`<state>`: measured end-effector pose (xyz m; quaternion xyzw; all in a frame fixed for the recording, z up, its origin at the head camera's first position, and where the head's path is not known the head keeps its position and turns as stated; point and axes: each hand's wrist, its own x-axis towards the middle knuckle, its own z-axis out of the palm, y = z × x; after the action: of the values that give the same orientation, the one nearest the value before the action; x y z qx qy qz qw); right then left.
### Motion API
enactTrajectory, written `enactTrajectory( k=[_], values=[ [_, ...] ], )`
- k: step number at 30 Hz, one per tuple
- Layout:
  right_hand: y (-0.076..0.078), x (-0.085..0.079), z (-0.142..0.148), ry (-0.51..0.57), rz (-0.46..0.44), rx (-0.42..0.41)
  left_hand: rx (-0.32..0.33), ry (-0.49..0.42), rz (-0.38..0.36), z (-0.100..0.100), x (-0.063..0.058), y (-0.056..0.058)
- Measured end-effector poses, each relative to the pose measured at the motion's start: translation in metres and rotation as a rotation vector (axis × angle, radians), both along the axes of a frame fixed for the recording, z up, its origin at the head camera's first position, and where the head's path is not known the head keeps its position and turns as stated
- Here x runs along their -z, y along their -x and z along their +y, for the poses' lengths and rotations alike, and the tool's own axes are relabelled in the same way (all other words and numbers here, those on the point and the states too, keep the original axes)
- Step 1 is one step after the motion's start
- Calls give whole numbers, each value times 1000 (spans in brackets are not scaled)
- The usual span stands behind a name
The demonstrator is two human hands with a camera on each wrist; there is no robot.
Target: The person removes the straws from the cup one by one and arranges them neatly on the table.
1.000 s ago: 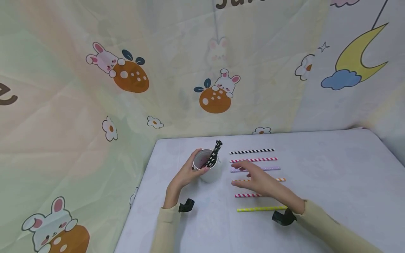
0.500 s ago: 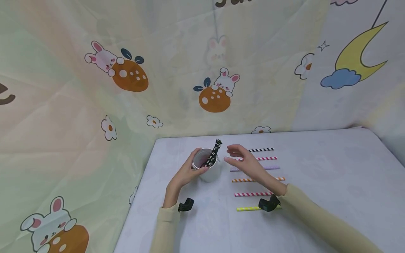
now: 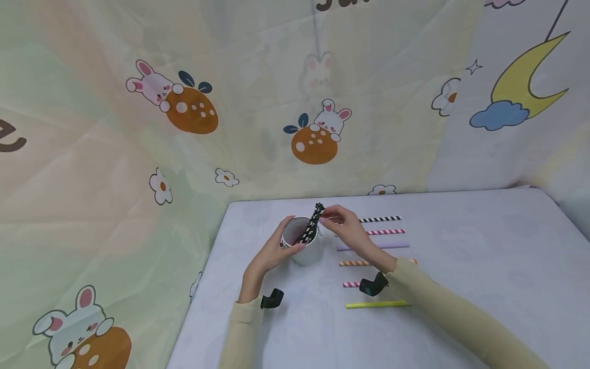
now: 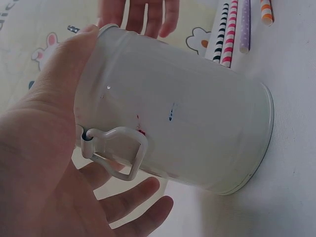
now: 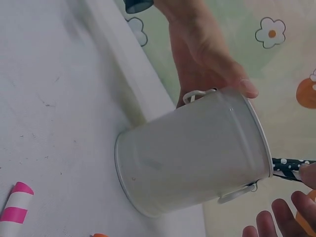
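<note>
A white metal bucket (image 3: 308, 253) with small side handles stands on the white-covered table. My left hand (image 3: 276, 250) holds it at the rim, thumb on the near side; the left wrist view shows its other fingers spread beside a handle (image 4: 121, 150). Black paper straws (image 3: 312, 225) with white dots lean out of the bucket toward the back right. Thumb and forefinger of my right hand (image 3: 349, 233) pinch these straws near their top. In the right wrist view the thumb overlaps the straws (image 5: 286, 164), and the remaining fingers are spread below; the forefinger is hidden there.
Right of the bucket, several paper straws lie in a column: black-striped (image 3: 381, 219), pink-striped (image 3: 388, 232), purple (image 3: 394, 245), orange-striped (image 3: 354, 263), another pink-striped (image 3: 351, 284) and yellow (image 3: 378, 304). My right forearm crosses above some. A printed cloth (image 3: 258, 128) hangs behind the table.
My right hand has moved up and left from over the straws on the table to the top of the dotted straws, its fingers closing in. The left hand and bucket stay put.
</note>
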<state>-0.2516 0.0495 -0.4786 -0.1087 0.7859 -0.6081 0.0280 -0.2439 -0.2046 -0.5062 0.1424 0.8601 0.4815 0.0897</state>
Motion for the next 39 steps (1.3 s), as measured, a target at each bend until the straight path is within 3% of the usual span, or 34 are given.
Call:
enactTrajectory(
  k=[23, 39],
  values=[
    [2, 1, -14, -13, 78, 36, 0, 3, 5, 0, 0, -1],
    [2, 0, -14, -22, 81, 60, -3, -6, 11, 0, 1, -1]
  ],
)
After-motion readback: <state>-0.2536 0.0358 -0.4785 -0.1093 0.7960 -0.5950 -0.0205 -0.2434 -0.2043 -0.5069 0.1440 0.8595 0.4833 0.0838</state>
